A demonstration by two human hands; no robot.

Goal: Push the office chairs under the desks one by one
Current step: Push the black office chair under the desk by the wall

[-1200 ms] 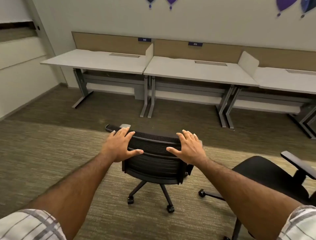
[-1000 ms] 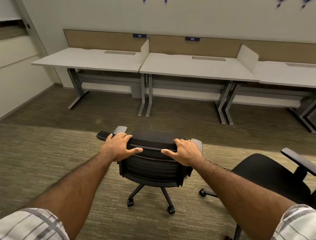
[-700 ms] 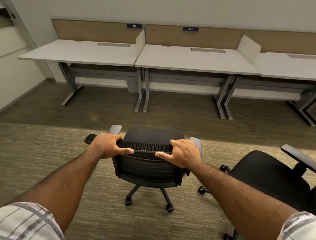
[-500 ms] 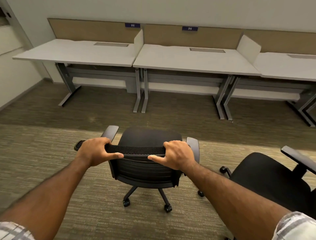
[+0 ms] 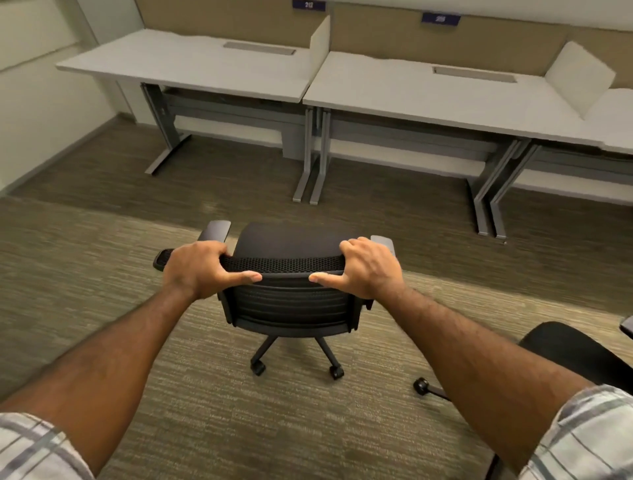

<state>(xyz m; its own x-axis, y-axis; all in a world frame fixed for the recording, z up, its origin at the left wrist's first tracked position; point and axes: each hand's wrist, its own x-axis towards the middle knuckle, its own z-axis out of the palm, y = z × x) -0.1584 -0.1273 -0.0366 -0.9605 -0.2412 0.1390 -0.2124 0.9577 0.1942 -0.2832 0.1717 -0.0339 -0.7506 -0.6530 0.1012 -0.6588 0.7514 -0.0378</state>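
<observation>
Chair [image 5: 287,305] rolled nearer desks [image 5: 205,68], both hands gripping

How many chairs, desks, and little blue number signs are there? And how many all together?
Chairs: 2, the held chair and the second chair at the right edge.
Desks: 3, the left desk, the middle desk, the right desk.
Number signs: 2, one sign and another sign.
Total: 7

Two bare forearms with dark hair, left hand [image 5: 198,267] and right hand [image 5: 368,270] without rings or watch, short plaid sleeves [image 5: 579,435] in white with grey crossing stripes.
</observation>
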